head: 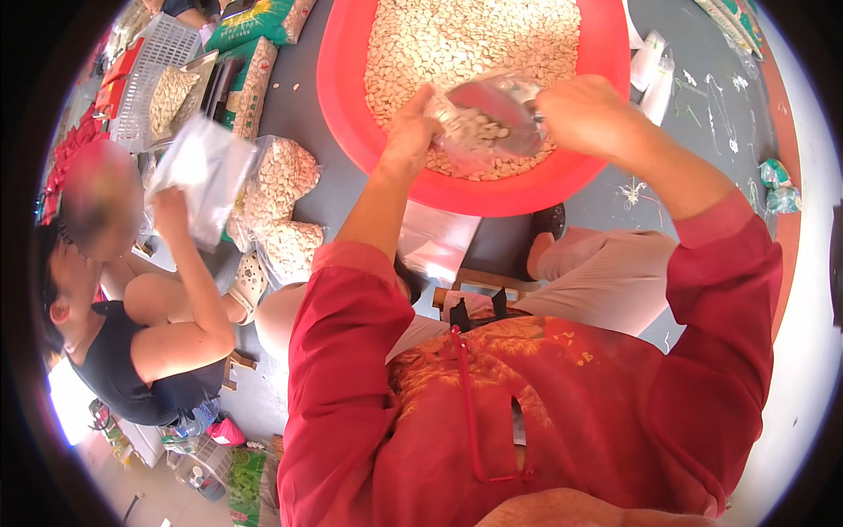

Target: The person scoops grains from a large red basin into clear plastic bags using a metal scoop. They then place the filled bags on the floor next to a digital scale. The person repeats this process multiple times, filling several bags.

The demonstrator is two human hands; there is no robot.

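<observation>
A large red plastic tub (pixel 487 197) stands before me, filled with pale, flat seeds or beans (pixel 461 39). Over its near side my left hand (pixel 413 128) grips the edge of a clear plastic bag (pixel 454 158). My right hand (pixel 586 115) holds a shiny scoop (pixel 523 128), somewhat blurred, its bowl tipped at the mouth of the bag. Some beans (pixel 477 125) lie between bag and scoop; whether they are in the bag or still on the scoop, I cannot tell.
At left a seated person (pixel 178 329) holds an empty clear bag (pixel 201 174). Filled bags (pixel 283 178) lie beside them, near a white plastic basket (pixel 158 72) and green printed sacks (pixel 257 26). Flat plastic bags (pixel 438 237) lie below the tub. White bundles (pixel 652 72) and string scraps (pixel 632 192) are at right.
</observation>
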